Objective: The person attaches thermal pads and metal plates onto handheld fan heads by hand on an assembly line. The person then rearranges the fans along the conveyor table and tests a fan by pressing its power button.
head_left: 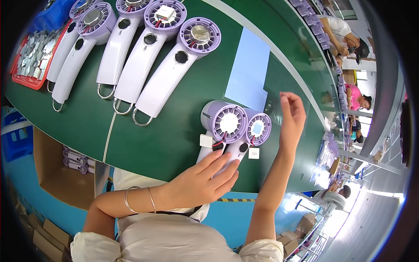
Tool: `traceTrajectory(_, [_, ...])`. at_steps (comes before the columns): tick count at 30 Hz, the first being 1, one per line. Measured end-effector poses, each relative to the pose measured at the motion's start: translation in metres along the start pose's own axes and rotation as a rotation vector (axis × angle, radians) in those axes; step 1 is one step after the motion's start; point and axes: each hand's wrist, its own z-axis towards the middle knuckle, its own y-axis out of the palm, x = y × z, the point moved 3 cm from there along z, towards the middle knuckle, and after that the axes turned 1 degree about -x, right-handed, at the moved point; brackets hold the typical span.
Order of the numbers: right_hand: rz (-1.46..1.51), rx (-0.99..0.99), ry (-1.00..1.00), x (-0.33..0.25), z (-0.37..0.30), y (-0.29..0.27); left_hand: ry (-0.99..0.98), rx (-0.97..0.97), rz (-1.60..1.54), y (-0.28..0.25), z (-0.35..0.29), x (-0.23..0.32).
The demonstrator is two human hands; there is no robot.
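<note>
Two lilac handheld fans lie side by side, the left one (228, 123) with a white disc in its round head, the right one (258, 129) with a light blue square at its centre. Red and black wires come out of both heads. A small white square piece (206, 140) sits by the left head, another (253, 153) below the right. Across the two handles rests my left hand (203, 179), its fingers stretched and slightly apart, thumb hidden. Raised beside a notched light blue sheet (248, 70), my right hand (293, 115) has its fingers bent toward the thumb; anything between them is too small to see.
Several more fans (168, 72) with metal discs and wrist loops lie at the back left of the green table (174, 144). A red tray (30, 81) holds many small pale pieces. An open carton (65, 183) with fans stands below left. Other people (342, 37) work at the far right.
</note>
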Motion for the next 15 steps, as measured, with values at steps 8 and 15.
traceTrajectory(8, [-0.68, 0.103, -0.311, 0.006, -0.015, 0.034, -0.024, 0.032, -0.036, 0.005, -0.001, 0.004])
traceTrajectory(15, [-0.365, 0.018, -0.34, 0.031, 0.003, 0.014, 0.005, 0.21, 0.027, 0.019, 0.004, 0.012])
